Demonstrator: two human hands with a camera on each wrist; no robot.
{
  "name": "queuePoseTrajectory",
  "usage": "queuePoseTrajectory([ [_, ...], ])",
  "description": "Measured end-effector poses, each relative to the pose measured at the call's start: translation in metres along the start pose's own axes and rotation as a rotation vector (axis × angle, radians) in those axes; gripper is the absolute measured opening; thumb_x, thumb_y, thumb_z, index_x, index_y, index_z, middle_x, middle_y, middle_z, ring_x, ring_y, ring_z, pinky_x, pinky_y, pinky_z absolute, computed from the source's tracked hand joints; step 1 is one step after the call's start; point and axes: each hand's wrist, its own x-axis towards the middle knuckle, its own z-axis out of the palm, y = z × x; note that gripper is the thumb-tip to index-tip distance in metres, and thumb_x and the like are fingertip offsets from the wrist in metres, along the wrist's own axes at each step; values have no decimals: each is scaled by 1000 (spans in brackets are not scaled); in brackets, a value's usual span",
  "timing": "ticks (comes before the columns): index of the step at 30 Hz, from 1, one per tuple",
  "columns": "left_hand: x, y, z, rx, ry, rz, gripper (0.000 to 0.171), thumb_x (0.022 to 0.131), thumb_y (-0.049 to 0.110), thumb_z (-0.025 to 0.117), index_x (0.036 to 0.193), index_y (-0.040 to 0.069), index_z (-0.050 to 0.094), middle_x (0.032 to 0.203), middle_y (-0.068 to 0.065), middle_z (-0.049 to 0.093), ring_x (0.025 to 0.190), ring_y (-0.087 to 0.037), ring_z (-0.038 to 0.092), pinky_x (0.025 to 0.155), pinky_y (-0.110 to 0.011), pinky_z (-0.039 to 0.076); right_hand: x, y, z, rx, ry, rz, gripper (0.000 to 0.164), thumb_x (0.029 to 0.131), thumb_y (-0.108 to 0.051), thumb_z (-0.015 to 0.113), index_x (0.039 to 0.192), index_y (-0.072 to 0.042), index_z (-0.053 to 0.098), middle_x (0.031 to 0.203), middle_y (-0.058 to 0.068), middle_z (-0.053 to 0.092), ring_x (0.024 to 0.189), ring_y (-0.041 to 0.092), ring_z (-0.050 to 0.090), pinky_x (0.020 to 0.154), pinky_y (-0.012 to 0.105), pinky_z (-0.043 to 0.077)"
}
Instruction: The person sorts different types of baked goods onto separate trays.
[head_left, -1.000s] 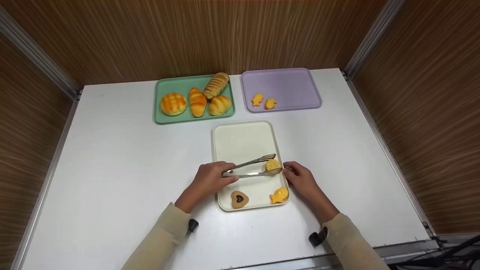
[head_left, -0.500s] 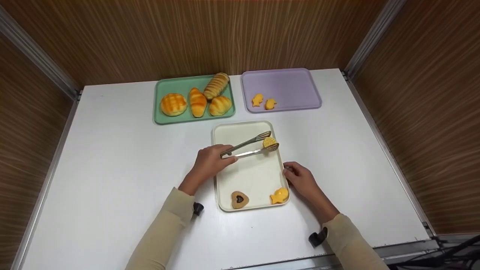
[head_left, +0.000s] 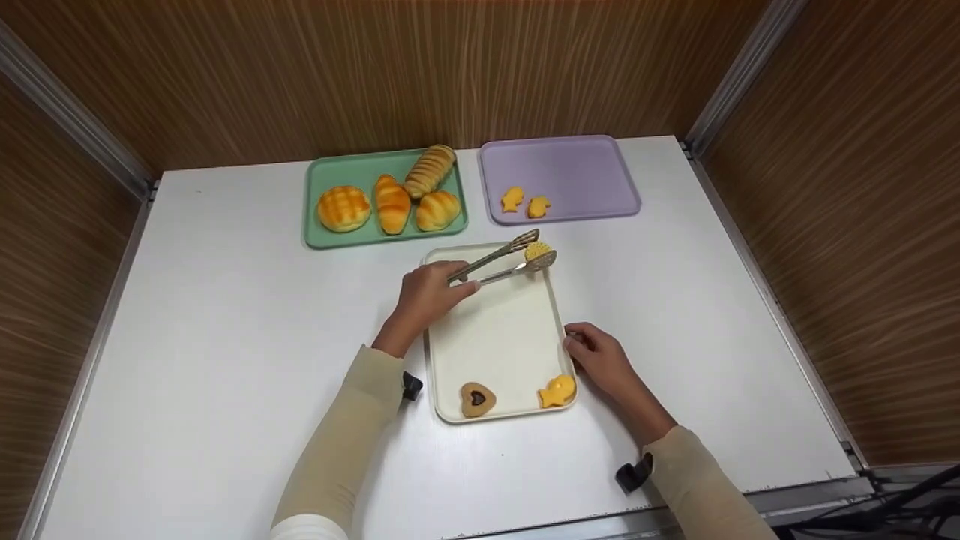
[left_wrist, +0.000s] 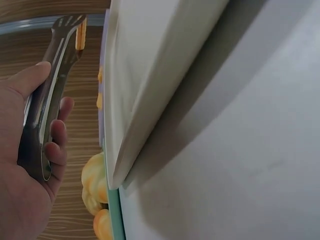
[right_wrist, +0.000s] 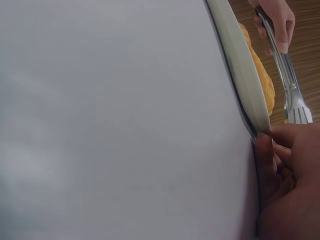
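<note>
Stainless serving tongs [head_left: 487,261] are gripped in my left hand [head_left: 426,301], above the far end of the cream tray [head_left: 495,322]. Between their tips sits a round yellow cookie [head_left: 535,250] with a dotted face; the left wrist view shows this cookie [left_wrist: 80,36] edge-on. My right hand [head_left: 602,361] pinches the cream tray's right rim between thumb and fingers, seen closely in the right wrist view beside the tray wall [right_wrist: 245,70]. On the tray's near end lie a heart-shaped cookie [head_left: 468,405] with a dark centre and a yellow fish-shaped cookie [head_left: 557,391].
A green tray [head_left: 322,176] holding several breads stands at the back left. Right of it, a purple tray [head_left: 577,176] carries two small fish-shaped cookies [head_left: 512,199] at its near left. Wood-grain panels [head_left: 420,75] enclose the white table [head_left: 247,337] at back and sides.
My left hand has carried the tongs and the round cookie away from me, from the tray's middle to its far edge. The right hand stays at the rim.
</note>
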Motion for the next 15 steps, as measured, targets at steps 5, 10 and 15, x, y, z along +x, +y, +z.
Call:
queuePoseTrajectory([
  [5,20,5,4,-6,4,-5,42,91,46,71,122,17,73,111,-1,75,105,-24,67,93,-48,47,0,0,1,-10,-2,14,28,101,-8,59,126,4,63,98,13,63,75,14,57,66,23,49],
  [10,42,9,8,-18,-5,-14,42,91,46,71,122,17,74,110,-1,75,104,-23,67,91,-47,48,-1,-1,-2,7,-9,7,29,101,-12,61,127,1,63,100,11,63,77,14,57,66,22,49],
  [15,61,11,14,-45,3,-41,39,91,45,72,117,17,75,103,1,75,94,-19,66,86,-44,48,1,-1,-3,21,-18,-8,28,99,-14,64,125,-2,65,99,8,61,81,14,56,68,22,50],
])
